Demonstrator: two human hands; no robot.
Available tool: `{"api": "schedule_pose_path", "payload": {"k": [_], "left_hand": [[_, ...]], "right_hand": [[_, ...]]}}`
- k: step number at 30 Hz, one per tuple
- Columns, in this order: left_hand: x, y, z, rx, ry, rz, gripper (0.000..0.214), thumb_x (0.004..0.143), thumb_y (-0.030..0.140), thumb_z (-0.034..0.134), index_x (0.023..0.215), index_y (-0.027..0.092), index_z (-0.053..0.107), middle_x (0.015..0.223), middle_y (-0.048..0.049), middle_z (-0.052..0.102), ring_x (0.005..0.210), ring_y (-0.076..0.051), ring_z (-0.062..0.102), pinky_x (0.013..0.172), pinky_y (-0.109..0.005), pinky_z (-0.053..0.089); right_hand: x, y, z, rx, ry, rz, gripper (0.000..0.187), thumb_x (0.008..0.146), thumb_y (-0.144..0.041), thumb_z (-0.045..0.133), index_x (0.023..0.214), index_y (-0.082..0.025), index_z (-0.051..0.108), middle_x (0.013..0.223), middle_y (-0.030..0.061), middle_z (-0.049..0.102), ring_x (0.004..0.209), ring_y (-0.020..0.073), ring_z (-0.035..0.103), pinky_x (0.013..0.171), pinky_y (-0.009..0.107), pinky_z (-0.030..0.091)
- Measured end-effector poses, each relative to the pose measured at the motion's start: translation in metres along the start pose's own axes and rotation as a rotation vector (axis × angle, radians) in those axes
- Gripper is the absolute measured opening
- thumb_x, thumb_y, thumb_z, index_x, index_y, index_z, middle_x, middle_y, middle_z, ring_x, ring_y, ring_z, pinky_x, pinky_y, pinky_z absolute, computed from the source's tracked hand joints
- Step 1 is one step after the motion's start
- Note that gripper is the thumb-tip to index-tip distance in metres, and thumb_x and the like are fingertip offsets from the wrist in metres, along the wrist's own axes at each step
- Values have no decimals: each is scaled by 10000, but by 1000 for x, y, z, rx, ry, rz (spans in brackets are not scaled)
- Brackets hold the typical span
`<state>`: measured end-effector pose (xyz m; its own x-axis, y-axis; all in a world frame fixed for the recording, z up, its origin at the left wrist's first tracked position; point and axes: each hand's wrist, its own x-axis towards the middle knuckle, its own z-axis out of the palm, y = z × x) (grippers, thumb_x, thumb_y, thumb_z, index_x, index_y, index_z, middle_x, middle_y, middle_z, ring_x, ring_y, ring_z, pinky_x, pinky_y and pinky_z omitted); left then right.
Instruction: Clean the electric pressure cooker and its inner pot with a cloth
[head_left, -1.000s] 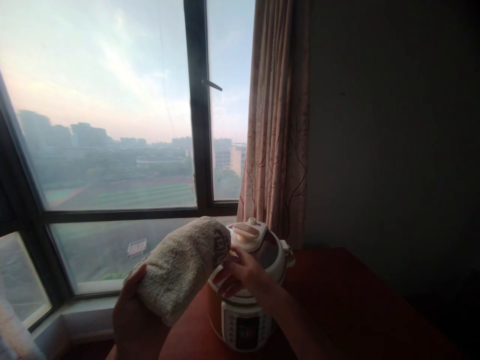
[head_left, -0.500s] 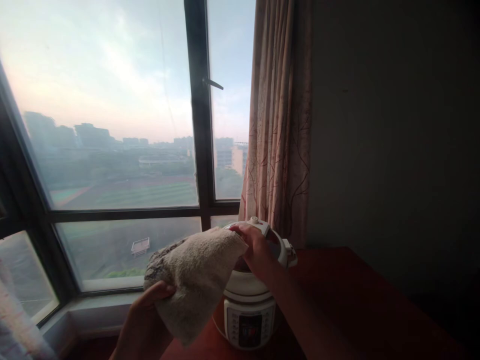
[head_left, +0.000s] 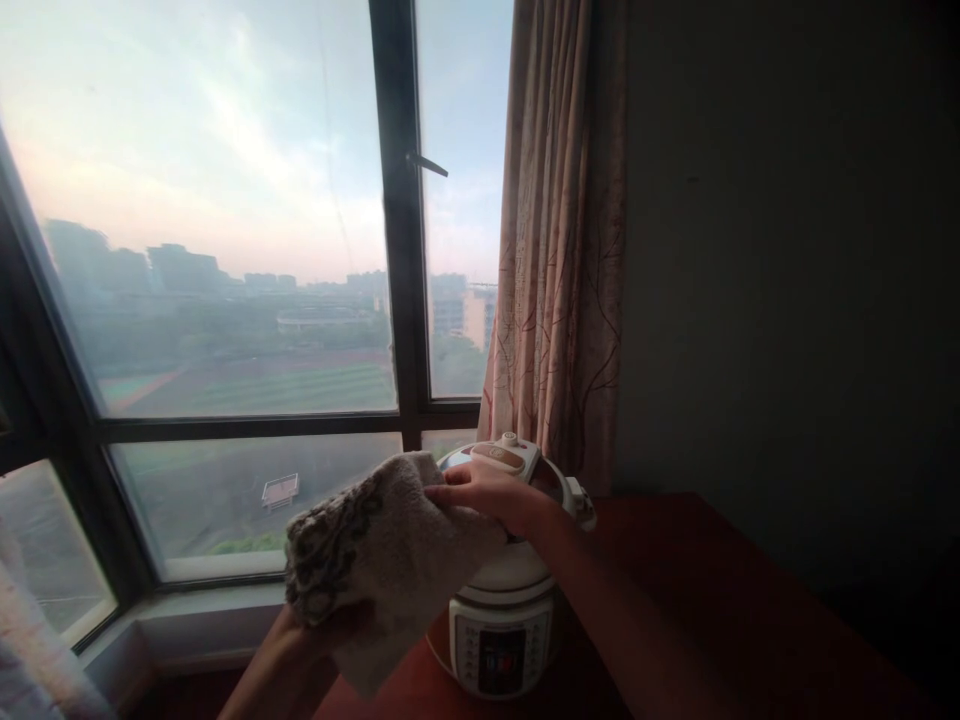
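Note:
A light, fuzzy towel (head_left: 409, 550) with a dark patterned band hangs between my two hands, in front of an electric pressure cooker (head_left: 501, 575). My left hand (head_left: 319, 635) grips its lower left part, the fingers partly covered by the cloth. Up at the towel's right side, my right hand (head_left: 487, 495) pinches the fabric between thumb and fingers, just before the cooker's lid. The cooker is white and brown, with a lit display on its front; the towel and my right arm hide part of its body and lid.
The cooker stands on a dark red table (head_left: 675, 580). Behind it hang pinkish curtains (head_left: 551, 250) beside a large window with a dark frame (head_left: 247, 428). A window sill (head_left: 202, 615) runs along the left, and a dark wall rises on the right.
My right hand has shifted left along the towel's upper edge and holds it at a new spot. The towel has turned, showing more of its patterned band; my left hand sits slightly lower.

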<state>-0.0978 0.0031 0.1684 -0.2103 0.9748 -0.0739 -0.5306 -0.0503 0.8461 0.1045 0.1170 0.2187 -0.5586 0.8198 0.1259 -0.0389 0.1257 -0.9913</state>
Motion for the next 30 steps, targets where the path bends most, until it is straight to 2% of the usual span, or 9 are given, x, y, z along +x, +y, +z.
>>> {"api": "schedule_pose_path", "payload": {"k": [3,6,8,11,14,17,21,26,30], "left_hand": [[2,2,4,-65,22,27,801,463,108,847,1240,229,693,1024,-93,790,1121,-452,652,878,-466,602],[3,4,7,-126,32,104,804,482,97,817,1262,225,674,1028,-91,788,1100,-435,666,884,-455,601],[5,4,7,-166,24,93,780,532,106,793,1291,224,655,1032,-89,786,1093,-416,676,892,-448,596],[11,1,7,-202,7,-52,686,680,138,730,1354,191,610,1071,-117,777,1084,-386,691,925,-464,577],[18,-6,7,-201,-30,-231,668,800,208,689,1437,113,516,1097,-181,761,1067,-372,703,934,-475,568],[21,-11,6,-223,-60,-288,723,835,326,698,1480,105,455,1120,-195,752,1052,-361,712,881,-439,593],[17,-6,8,-180,-12,-228,760,744,310,793,1444,195,520,1122,-147,763,1051,-376,709,845,-431,609],[15,11,14,-66,62,78,796,523,95,869,1287,180,665,1029,-118,789,1009,-387,718,811,-370,624],[17,22,16,50,33,202,830,427,29,861,1225,190,699,1009,-105,791,963,-383,729,704,-321,637]], "right_hand": [[3,1,3,69,-6,-29,305,669,-422,818,820,-174,723,718,-22,649,651,129,550,608,249,391],[4,1,4,189,89,-88,293,646,-332,779,876,-173,690,780,-17,658,683,131,571,635,248,415],[4,0,5,191,132,-126,272,646,-284,725,889,-177,668,789,-22,649,695,134,569,643,249,417],[4,-3,7,169,165,-205,246,675,-263,660,909,-191,642,781,-40,616,697,127,546,638,242,397],[3,-7,10,199,121,-224,192,698,-268,636,877,-204,610,733,-56,567,657,118,510,607,235,367],[2,-11,11,273,79,-225,177,687,-256,627,852,-208,590,697,-60,548,634,117,494,590,231,355],[-1,-16,9,338,51,-193,228,659,-247,603,883,-205,602,688,-45,565,650,137,516,593,245,378],[-3,-23,5,81,190,-60,225,669,-240,595,890,-204,617,686,-39,579,674,149,532,609,268,379],[-5,-23,8,-31,165,-124,254,754,-309,650,984,-204,633,825,-3,648,800,186,583,704,311,427]]}}
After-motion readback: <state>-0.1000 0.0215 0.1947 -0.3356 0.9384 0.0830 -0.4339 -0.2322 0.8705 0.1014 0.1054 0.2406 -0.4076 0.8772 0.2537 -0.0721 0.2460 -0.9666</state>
